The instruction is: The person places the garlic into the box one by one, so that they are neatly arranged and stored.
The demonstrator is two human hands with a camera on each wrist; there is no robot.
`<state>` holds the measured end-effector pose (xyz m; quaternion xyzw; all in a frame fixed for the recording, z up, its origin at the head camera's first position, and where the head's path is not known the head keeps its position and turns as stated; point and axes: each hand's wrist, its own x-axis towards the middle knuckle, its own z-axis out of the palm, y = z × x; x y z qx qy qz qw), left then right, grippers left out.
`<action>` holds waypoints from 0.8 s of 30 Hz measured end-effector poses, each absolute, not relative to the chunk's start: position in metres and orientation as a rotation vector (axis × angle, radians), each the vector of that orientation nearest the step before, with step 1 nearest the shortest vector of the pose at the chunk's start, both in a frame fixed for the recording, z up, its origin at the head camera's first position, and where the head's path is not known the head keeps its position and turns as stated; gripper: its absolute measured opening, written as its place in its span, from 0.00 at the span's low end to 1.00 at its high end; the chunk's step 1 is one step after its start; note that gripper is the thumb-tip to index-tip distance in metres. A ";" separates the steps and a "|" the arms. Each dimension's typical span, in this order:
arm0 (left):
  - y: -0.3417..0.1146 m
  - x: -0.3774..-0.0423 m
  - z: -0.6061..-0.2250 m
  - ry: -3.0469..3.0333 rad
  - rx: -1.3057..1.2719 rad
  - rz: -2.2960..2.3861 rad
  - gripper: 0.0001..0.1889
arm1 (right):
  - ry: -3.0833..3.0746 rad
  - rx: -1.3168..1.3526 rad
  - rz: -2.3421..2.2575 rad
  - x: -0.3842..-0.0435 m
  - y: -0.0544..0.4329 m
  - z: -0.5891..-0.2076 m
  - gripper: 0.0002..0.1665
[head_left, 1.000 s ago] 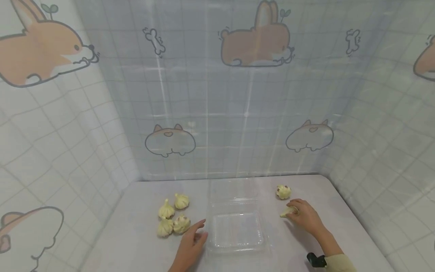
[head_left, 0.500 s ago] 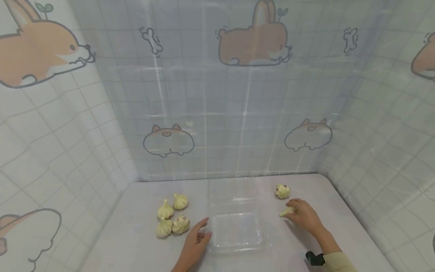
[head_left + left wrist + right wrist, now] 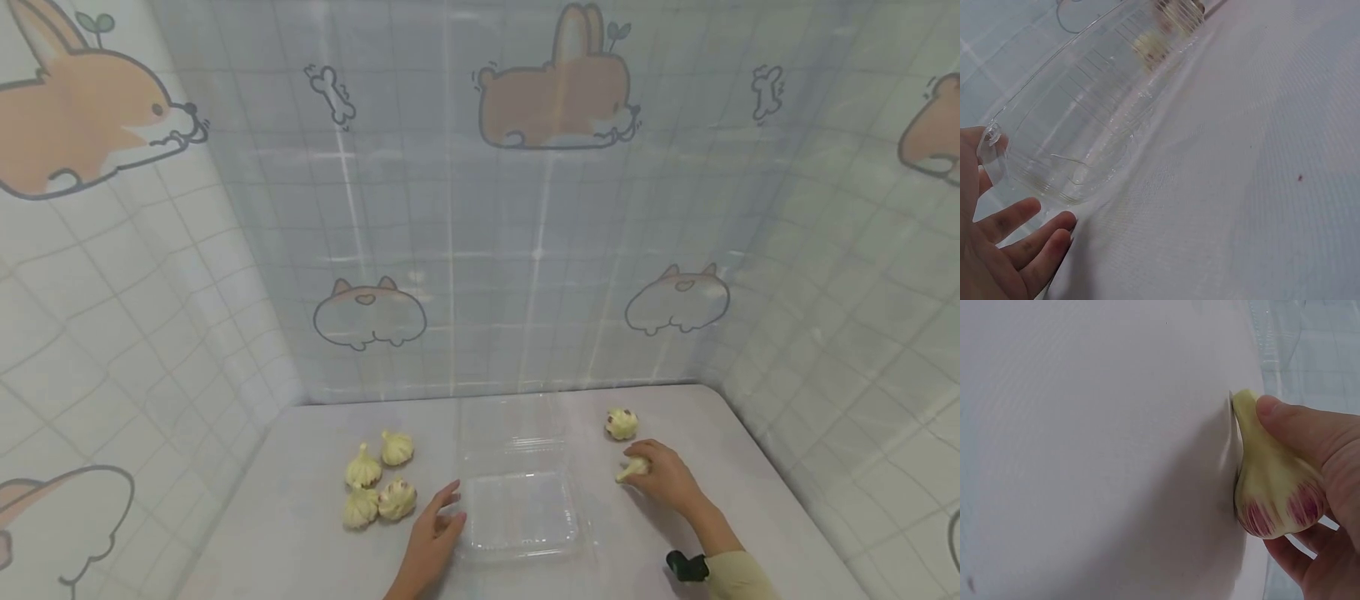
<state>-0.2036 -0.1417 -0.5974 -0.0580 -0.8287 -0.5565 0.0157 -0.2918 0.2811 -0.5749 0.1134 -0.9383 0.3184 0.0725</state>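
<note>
"What's behind it all?"

"A pale gridded curtain (image 3: 487,221) with cartoon dogs on it, and below that a white worktop (image 3: 277,542)."

"And on the worktop, starting from the left?"

"Four garlic bulbs (image 3: 363,468) grouped close together. Then the left hand (image 3: 433,540), fingers loosely spread, just beside a clear plastic container (image 3: 521,510). I can't tell whether they touch it."

"Where's its lid (image 3: 512,425)?"

"Folded back, toward the curtain."

"Further right?"

"A lone bulb (image 3: 622,423) at the back. Nearer, the right hand (image 3: 666,481) has its fingers pinching a purple-streaked bulb (image 3: 1277,481), thumb on the neck, stem pointing toward the container. Last comes a beige sleeve (image 3: 738,577), with a dark fitting (image 3: 686,567) at the cuff."
</note>
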 end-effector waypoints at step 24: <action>-0.139 -0.208 -0.604 -2.534 -0.122 -1.876 0.27 | -2.798 0.123 1.197 -0.300 0.274 -0.583 0.26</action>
